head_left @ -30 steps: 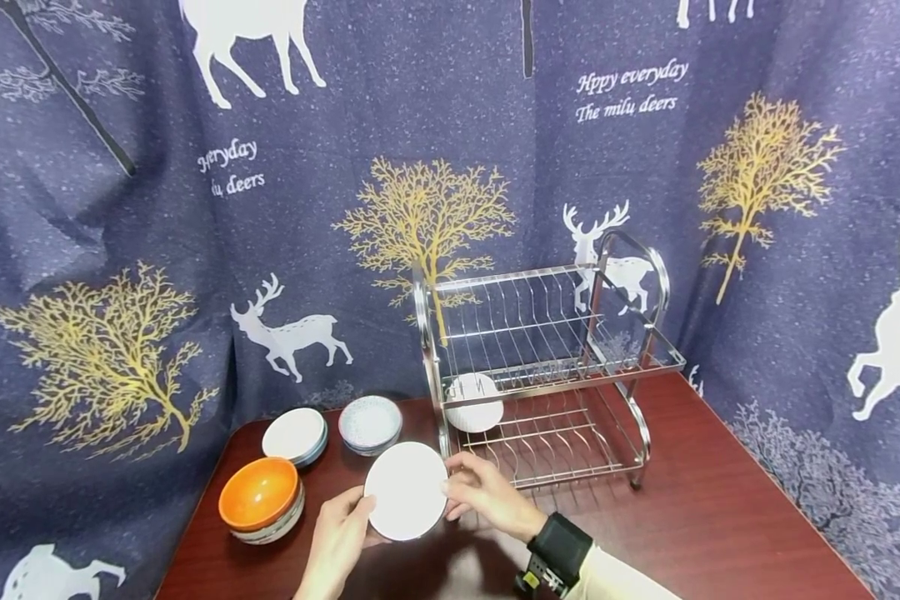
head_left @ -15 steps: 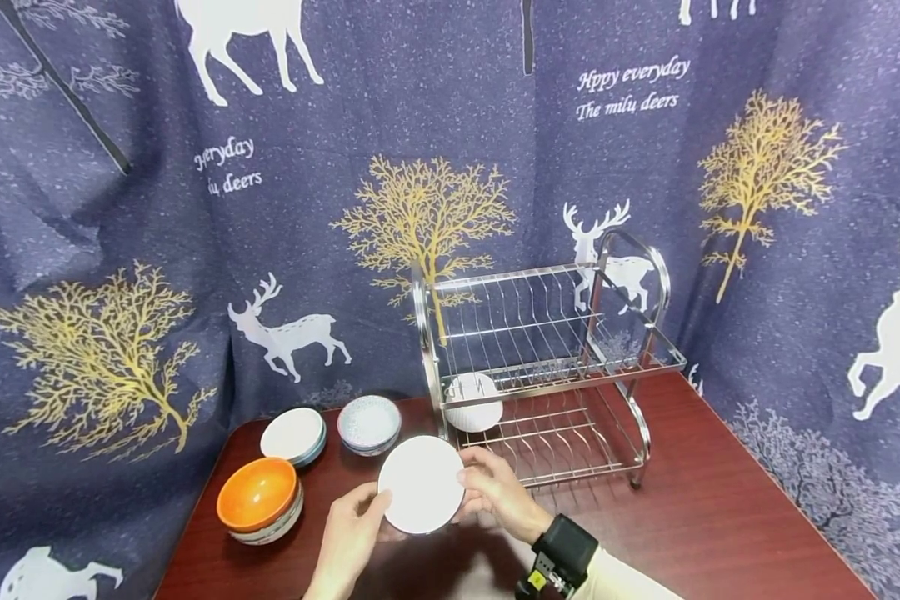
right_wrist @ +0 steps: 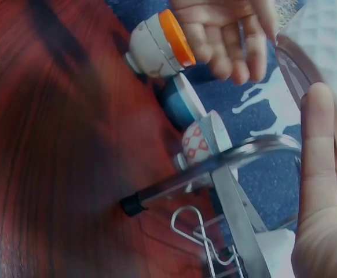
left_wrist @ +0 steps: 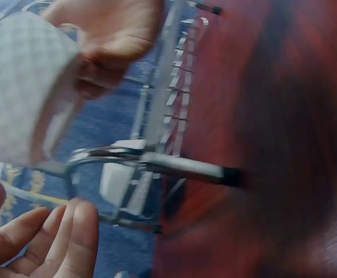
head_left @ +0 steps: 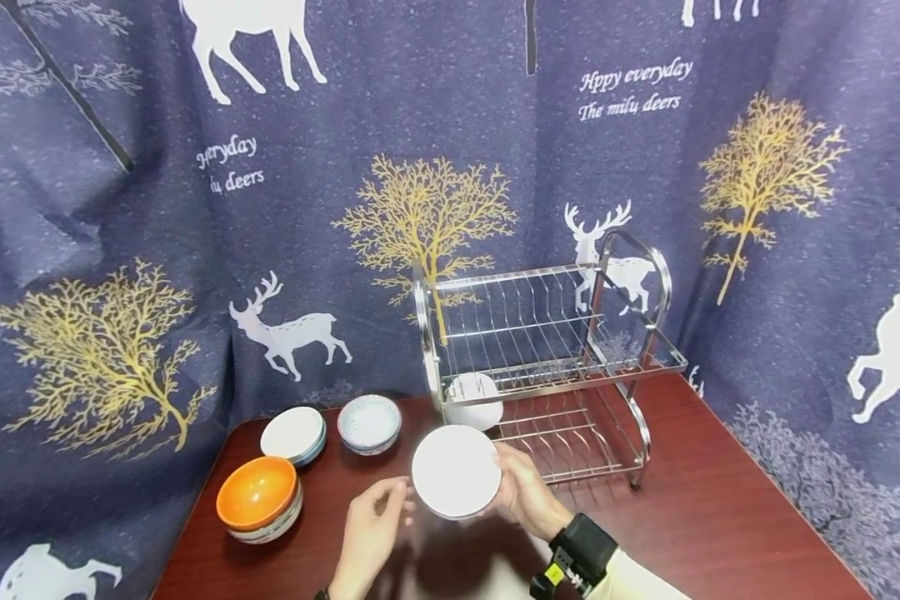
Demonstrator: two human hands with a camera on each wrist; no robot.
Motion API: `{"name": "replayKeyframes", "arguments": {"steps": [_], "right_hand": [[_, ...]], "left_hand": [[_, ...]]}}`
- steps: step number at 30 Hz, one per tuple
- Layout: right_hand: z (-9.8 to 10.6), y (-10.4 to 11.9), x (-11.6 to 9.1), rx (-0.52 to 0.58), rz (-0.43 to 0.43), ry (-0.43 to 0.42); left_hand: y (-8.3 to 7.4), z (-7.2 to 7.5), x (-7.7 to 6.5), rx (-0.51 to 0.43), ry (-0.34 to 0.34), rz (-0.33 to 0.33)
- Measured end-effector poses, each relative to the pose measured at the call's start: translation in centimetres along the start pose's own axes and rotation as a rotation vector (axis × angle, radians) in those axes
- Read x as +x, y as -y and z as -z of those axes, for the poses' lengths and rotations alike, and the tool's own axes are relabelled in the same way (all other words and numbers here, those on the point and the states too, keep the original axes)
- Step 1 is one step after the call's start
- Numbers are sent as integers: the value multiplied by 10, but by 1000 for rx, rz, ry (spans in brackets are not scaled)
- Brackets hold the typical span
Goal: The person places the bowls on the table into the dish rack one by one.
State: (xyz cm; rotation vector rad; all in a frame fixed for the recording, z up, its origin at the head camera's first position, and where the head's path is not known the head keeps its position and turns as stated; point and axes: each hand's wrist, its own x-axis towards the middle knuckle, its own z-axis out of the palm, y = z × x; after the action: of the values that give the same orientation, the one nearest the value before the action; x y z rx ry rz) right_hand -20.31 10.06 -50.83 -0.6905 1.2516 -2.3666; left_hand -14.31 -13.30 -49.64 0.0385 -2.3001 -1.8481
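Observation:
A white bowl (head_left: 456,472) with a dimpled outer wall is held up in front of the dish rack, its inside facing the head camera. My right hand (head_left: 531,493) grips it by the right side of the rim, thumb at the edge. Just left of the bowl, my left hand (head_left: 375,523) is apart from it with relaxed fingers and holds nothing. In the left wrist view the dimpled wall of the bowl (left_wrist: 26,87) shows above the loose left fingers (left_wrist: 79,237). The right wrist view shows the right thumb (right_wrist: 319,139) along the rim.
A two-tier metal dish rack (head_left: 562,387) stands behind, with another white bowl (head_left: 474,415) at the left of its lower tier. To the left sit an orange bowl (head_left: 258,492) on a patterned one, white-and-blue bowls (head_left: 294,433) and speckled bowls (head_left: 370,423). A patterned curtain hangs behind the table.
The white bowl has moved right and slightly up, toward the rack. Both hands held it before; my left hand has let go, and my right hand keeps its grip.

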Motion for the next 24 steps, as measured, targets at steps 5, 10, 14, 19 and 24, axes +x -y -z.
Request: {"name": "replayKeyframes", "arguments": {"steps": [5,10,14,19,24], "right_hand": [[9,6,-4,0,3,-23],[18,11,-6,-17,2,-56],[24,16,-6,-32,-7,-91],[34,26,-5,-49,9,-127],[44,41,-4,-110,-7,-230]], "left_hand": [[15,-20,7,105,-12,-72],[23,-39,16,220,-13,-146],[26,-50,21,248,-19,-163],[28,-57,23,252,-67,-148],[30,-62,25,239,-82,-148]]}}
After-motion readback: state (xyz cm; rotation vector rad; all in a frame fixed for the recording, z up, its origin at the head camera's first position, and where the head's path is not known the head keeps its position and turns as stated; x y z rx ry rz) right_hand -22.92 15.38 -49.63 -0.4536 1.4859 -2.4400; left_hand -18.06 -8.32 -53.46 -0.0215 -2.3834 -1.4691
